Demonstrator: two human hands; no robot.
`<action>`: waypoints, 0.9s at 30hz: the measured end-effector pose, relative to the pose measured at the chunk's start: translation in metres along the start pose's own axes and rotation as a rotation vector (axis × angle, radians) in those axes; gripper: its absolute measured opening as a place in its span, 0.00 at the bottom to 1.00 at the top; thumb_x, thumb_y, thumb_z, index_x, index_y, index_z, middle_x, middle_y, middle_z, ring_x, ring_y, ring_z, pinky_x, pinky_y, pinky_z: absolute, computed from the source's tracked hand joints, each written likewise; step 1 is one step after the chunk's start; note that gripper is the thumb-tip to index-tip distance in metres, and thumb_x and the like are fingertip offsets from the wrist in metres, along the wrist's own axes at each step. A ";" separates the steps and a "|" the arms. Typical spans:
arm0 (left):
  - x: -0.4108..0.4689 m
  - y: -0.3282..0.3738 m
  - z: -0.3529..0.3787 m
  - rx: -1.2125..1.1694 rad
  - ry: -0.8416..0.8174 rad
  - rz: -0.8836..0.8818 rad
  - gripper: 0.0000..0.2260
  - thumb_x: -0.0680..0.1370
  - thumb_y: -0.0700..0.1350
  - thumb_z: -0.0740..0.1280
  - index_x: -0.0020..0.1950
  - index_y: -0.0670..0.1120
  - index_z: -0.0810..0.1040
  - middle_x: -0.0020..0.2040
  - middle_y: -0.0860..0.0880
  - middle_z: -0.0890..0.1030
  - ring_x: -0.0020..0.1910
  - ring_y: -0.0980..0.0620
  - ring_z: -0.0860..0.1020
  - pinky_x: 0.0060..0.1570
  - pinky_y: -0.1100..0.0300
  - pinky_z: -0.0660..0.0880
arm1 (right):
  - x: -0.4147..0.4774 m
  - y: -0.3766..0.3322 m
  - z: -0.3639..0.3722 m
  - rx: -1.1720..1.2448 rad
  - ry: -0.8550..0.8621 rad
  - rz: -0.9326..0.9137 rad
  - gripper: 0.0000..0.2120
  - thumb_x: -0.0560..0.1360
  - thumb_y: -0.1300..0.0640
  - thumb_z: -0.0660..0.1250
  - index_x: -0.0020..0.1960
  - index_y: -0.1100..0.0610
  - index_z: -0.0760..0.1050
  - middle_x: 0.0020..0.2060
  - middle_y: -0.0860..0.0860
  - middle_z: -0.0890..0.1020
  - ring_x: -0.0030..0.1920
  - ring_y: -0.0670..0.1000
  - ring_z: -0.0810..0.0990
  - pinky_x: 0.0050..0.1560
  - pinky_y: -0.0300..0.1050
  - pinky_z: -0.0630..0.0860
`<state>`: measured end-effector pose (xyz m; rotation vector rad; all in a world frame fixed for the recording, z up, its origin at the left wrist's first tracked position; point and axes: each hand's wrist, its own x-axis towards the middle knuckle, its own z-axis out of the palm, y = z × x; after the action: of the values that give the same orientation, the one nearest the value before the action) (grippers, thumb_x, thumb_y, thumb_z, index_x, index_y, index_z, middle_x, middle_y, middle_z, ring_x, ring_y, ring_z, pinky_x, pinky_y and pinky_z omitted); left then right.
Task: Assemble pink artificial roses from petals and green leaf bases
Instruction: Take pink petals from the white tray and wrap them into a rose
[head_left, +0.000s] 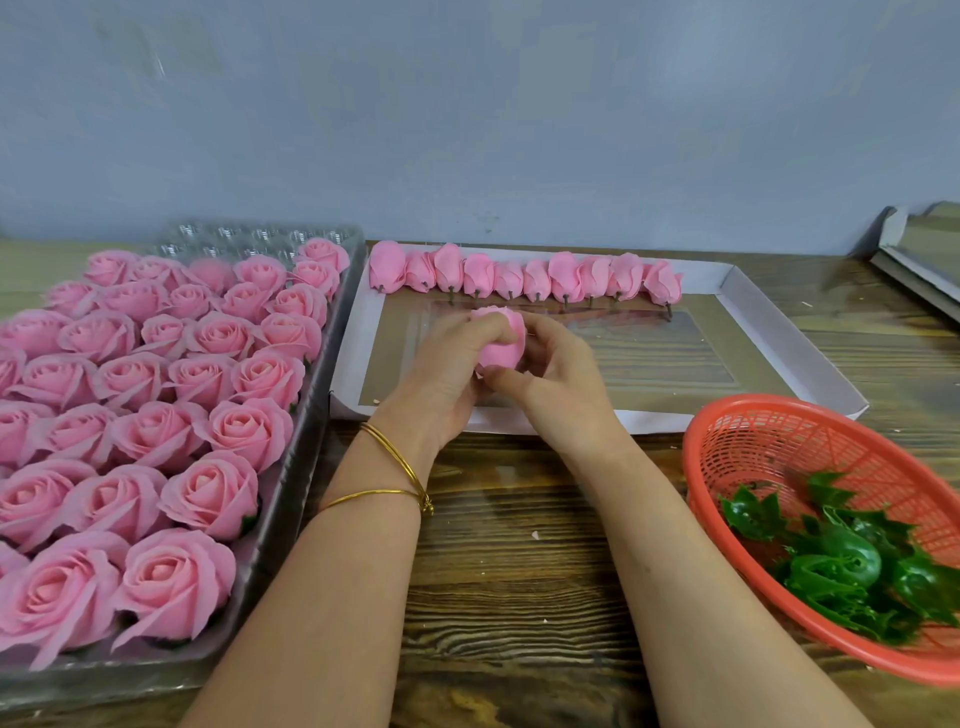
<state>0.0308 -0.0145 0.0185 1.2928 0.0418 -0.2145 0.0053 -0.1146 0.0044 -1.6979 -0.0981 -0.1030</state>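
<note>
Just above the middle of the view, both hands meet over the near half of a shallow white cardboard tray (789, 338). They hold a single pink rose bud (506, 349) between them. The left hand (447, 379) curls its fingers over the top and left side of the bud, while the right hand (558, 384) wraps it from the right with the thumb pressed underneath, so both hands are gripping it. Whether a green base is already fitted under the bud cannot be told, as the fingers hide its underside. Two thin gold bangles (382, 492) sit on the left wrist. At 12 o'clock from the hands, a row of pink petal buds (524, 278) lies side by side along the tray's far edge, their short dark stubs pointing toward the person. From 9 to 7 o'clock, a clear plastic tray (291, 499) holds finished pink roses (156, 395) packed in close rows, with a few bare moulded cups showing at its far end. At 4 o'clock, a red mesh basket (753, 431) tilts on the wooden table (519, 571), with a pile of glossy green leaf bases (852, 566) gathered in its near side. At 2 o'clock, a flat cardboard piece (919, 244) is cut off by the frame edge.
</note>
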 end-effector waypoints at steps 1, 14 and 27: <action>0.001 0.000 0.000 0.005 0.001 0.007 0.07 0.75 0.33 0.62 0.46 0.41 0.78 0.47 0.39 0.77 0.48 0.41 0.77 0.47 0.49 0.74 | 0.000 0.000 0.000 -0.009 0.001 -0.007 0.22 0.73 0.72 0.69 0.66 0.62 0.73 0.54 0.55 0.84 0.48 0.41 0.82 0.47 0.32 0.77; 0.007 -0.007 -0.004 0.110 0.050 0.120 0.06 0.61 0.38 0.63 0.28 0.43 0.79 0.32 0.42 0.79 0.35 0.46 0.79 0.39 0.56 0.75 | 0.005 0.005 0.000 -0.077 0.016 -0.027 0.26 0.71 0.66 0.73 0.68 0.60 0.72 0.51 0.54 0.83 0.45 0.44 0.82 0.50 0.39 0.77; 0.009 -0.010 -0.003 0.090 0.069 0.144 0.06 0.73 0.36 0.65 0.39 0.36 0.79 0.38 0.38 0.79 0.40 0.44 0.79 0.44 0.51 0.76 | 0.003 0.003 0.000 -0.085 0.032 -0.062 0.26 0.71 0.66 0.74 0.67 0.60 0.71 0.47 0.51 0.83 0.39 0.37 0.79 0.47 0.34 0.77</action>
<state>0.0378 -0.0152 0.0066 1.3862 -0.0018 -0.0484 0.0087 -0.1152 0.0015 -1.7772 -0.1243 -0.1828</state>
